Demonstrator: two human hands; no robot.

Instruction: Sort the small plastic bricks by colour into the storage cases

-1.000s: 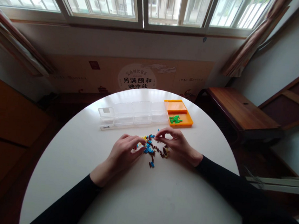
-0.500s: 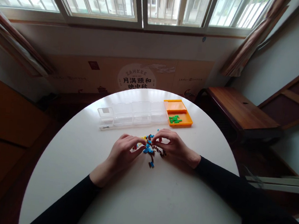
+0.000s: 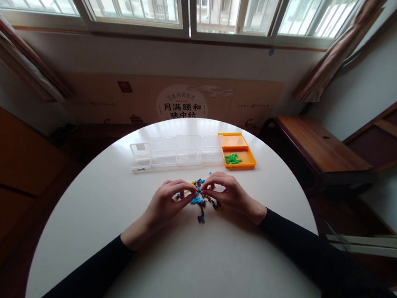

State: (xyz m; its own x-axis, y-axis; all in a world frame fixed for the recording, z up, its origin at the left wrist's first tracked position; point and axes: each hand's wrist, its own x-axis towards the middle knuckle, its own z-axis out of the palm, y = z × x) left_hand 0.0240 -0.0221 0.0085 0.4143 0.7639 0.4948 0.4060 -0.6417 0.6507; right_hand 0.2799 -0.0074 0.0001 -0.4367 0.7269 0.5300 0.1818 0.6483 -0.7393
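Note:
Small blue pieces [image 3: 198, 200], which look like building bricks, lie in a loose pile with brown pieces [image 3: 216, 204] and a few yellow pieces [image 3: 193, 183]. From the left, my left hand [image 3: 170, 200] reaches over the pile, thumb and forefinger pinched together. My right hand [image 3: 229, 193] comes in from the other side, also in a pinch, its fingertips almost meeting the left ones. Whatever sits in either pinch is too small to make out. Nearer to me, a blue and a brown piece [image 3: 200, 219] lie together, apart from the pile.
Behind the pile, a clear plastic compartment box [image 3: 176, 158] lies on the round white table [image 3: 187, 269]. To its right, an open orange box [image 3: 249, 162] holds green pieces [image 3: 232, 159]. Beyond the table's right edge stands a wooden bench [image 3: 321, 147].
My left hand has moved slightly right, bringing its fingertips closer together and nearer to the right hand's. My right hand has barely moved.

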